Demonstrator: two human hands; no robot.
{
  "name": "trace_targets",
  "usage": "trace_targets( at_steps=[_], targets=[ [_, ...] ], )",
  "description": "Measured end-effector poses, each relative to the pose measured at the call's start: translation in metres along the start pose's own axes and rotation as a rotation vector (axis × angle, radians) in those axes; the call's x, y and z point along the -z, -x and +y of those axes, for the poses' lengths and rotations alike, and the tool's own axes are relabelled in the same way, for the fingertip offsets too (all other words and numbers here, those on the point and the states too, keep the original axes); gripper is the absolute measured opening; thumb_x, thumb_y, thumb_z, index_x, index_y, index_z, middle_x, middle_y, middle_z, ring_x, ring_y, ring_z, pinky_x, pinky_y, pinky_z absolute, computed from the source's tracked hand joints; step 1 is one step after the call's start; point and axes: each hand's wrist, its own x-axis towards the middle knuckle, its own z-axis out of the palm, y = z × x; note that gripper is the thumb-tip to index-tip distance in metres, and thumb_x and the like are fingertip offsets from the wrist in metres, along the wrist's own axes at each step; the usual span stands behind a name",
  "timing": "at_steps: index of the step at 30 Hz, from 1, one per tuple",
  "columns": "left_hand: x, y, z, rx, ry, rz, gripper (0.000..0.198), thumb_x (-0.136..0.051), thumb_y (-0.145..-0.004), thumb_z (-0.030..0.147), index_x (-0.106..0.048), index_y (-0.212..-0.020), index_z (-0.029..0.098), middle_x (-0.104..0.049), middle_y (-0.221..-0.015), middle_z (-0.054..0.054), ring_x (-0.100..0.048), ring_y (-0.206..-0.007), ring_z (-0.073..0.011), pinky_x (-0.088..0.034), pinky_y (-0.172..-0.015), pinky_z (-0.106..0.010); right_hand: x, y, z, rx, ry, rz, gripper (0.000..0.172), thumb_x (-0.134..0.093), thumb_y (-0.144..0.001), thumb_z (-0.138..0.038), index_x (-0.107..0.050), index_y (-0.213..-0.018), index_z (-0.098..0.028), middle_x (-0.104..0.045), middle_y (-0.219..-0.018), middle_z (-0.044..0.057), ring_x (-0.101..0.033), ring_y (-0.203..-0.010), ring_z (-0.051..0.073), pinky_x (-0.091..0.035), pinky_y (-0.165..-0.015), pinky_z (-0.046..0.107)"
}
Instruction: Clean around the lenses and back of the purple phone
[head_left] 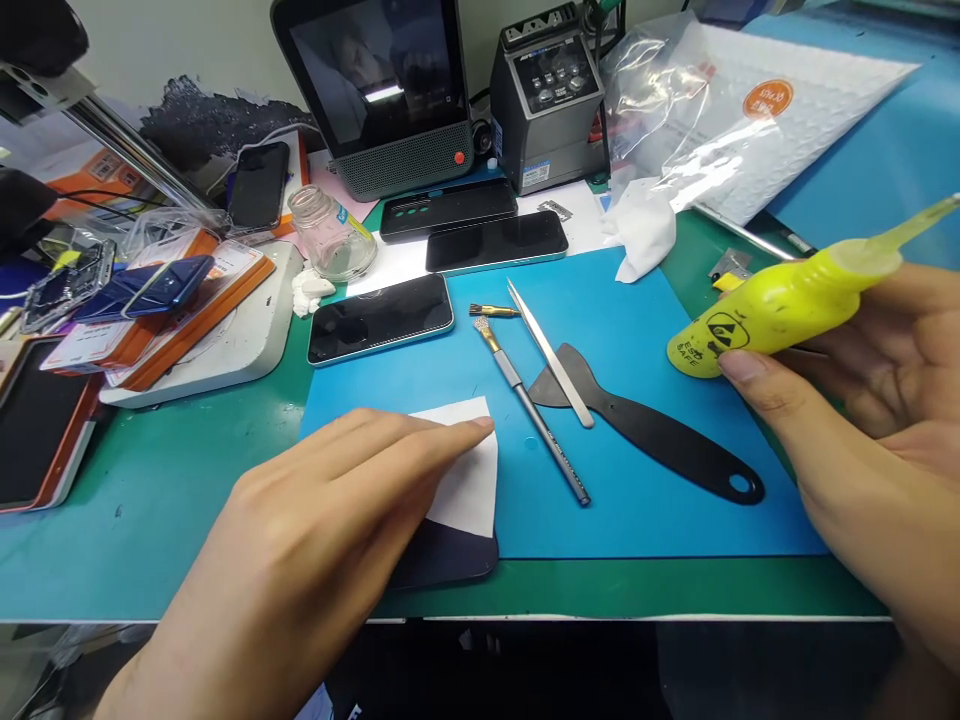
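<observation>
My left hand (330,520) lies flat with fingers stretched out, pressing a white wipe (469,470) onto a dark phone (450,560) at the near edge of the blue mat (637,480). My right hand (862,420) is wrapped round a yellow squeeze bottle (780,300) with an ESD-safe mark, held tilted above the mat's right side, its nozzle pointing up and right. On the mat between the hands lie a black plastic spatula (660,430), metal tweezers (551,355) and a thin brush tool (532,410).
Three phones (379,318) (495,242) (448,208) lie at the mat's far side by a glass jar (330,232). A screen device (382,90) and soldering station (547,100) stand behind. Plastic bags (742,100) lie right, phone parts and boxes (150,310) left.
</observation>
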Motion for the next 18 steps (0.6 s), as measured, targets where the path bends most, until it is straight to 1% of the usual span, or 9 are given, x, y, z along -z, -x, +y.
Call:
trace_targets(
  at_steps=[3,5,8,10,12,14,15,17,18],
  targets=[
    [-0.001,0.005,0.000,0.042,-0.001,0.069,0.036,-0.058,-0.113,0.022,-0.063,-0.145,0.038,-0.071,-0.141,0.015,-0.067,-0.126,-0.0003,-0.044,-0.116,-0.010,0.000,0.001,-0.003,0.010,0.053,0.007,0.062,-0.084,-0.091,-0.042,-0.065,-0.150,-0.032,-0.075,-0.145,0.005,-0.074,-0.133,0.030,-0.060,-0.120,0.053],
    [-0.003,0.009,-0.001,0.005,-0.037,0.072,0.033,-0.062,-0.111,0.019,-0.065,-0.141,0.033,-0.071,-0.139,0.009,-0.065,-0.127,-0.0039,-0.045,-0.116,-0.015,0.001,0.002,-0.006,0.022,0.071,0.010,0.063,-0.083,-0.092,-0.043,-0.064,-0.152,-0.031,-0.075,-0.144,0.007,-0.074,-0.133,0.031,-0.059,-0.121,0.056],
    [-0.006,0.017,-0.004,-0.081,-0.071,0.039,0.032,-0.062,-0.110,0.014,-0.065,-0.140,0.025,-0.070,-0.139,0.000,-0.058,-0.132,-0.0113,-0.043,-0.116,-0.025,0.002,0.001,-0.007,0.064,0.081,-0.018,0.074,-0.084,-0.090,-0.046,-0.059,-0.157,-0.029,-0.074,-0.145,0.010,-0.074,-0.132,0.035,-0.057,-0.122,0.062],
    [-0.007,0.024,-0.007,-0.091,-0.077,0.045,0.034,-0.061,-0.110,0.012,-0.064,-0.141,0.024,-0.070,-0.142,-0.001,-0.055,-0.136,-0.0134,-0.040,-0.119,-0.029,0.002,0.000,-0.005,0.068,0.104,-0.012,0.080,-0.088,-0.087,-0.049,-0.058,-0.159,-0.029,-0.073,-0.146,0.011,-0.073,-0.132,0.038,-0.056,-0.121,0.066],
    [-0.010,0.030,-0.011,-0.087,-0.078,0.052,0.037,-0.062,-0.110,0.014,-0.062,-0.144,0.025,-0.069,-0.146,-0.001,-0.053,-0.142,-0.0148,-0.038,-0.122,-0.032,0.002,-0.003,-0.002,0.056,0.124,-0.006,0.081,-0.089,-0.085,-0.050,-0.059,-0.158,-0.030,-0.074,-0.144,0.013,-0.074,-0.130,0.041,-0.057,-0.117,0.070],
    [-0.013,0.034,-0.014,-0.103,-0.077,0.040,0.040,-0.063,-0.110,0.018,-0.059,-0.150,0.027,-0.066,-0.154,0.000,-0.051,-0.147,-0.0161,-0.040,-0.123,-0.034,0.003,-0.005,0.000,0.070,0.127,-0.017,0.084,-0.089,-0.086,-0.053,-0.057,-0.160,-0.029,-0.074,-0.143,0.016,-0.074,-0.129,0.044,-0.058,-0.113,0.074],
    [-0.015,0.034,-0.015,-0.117,-0.082,0.040,0.041,-0.063,-0.111,0.022,-0.058,-0.152,0.028,-0.064,-0.158,0.001,-0.051,-0.148,-0.0169,-0.042,-0.122,-0.035,0.004,-0.006,-0.001,0.086,0.122,-0.013,0.090,-0.089,-0.085,-0.055,-0.055,-0.163,-0.029,-0.071,-0.147,0.018,-0.073,-0.131,0.046,-0.057,-0.112,0.077],
    [-0.018,0.031,-0.015,-0.145,-0.102,0.058,0.039,-0.059,-0.113,0.031,-0.057,-0.153,0.028,-0.064,-0.160,0.002,-0.055,-0.146,-0.0183,-0.047,-0.119,-0.037,0.006,-0.003,-0.010,0.196,0.152,0.101,0.099,-0.091,-0.083,-0.057,-0.049,-0.168,-0.026,-0.066,-0.153,0.022,-0.069,-0.134,0.049,-0.057,-0.109,0.079],
    [-0.019,0.030,-0.015,-0.160,-0.116,0.073,0.038,-0.057,-0.114,0.036,-0.058,-0.152,0.027,-0.065,-0.158,0.003,-0.057,-0.143,-0.0188,-0.050,-0.117,-0.039,0.006,0.000,-0.017,0.287,0.193,0.183,0.095,-0.090,-0.086,-0.053,-0.050,-0.168,-0.026,-0.065,-0.153,0.023,-0.069,-0.135,0.048,-0.057,-0.110,0.077]
  ],
)
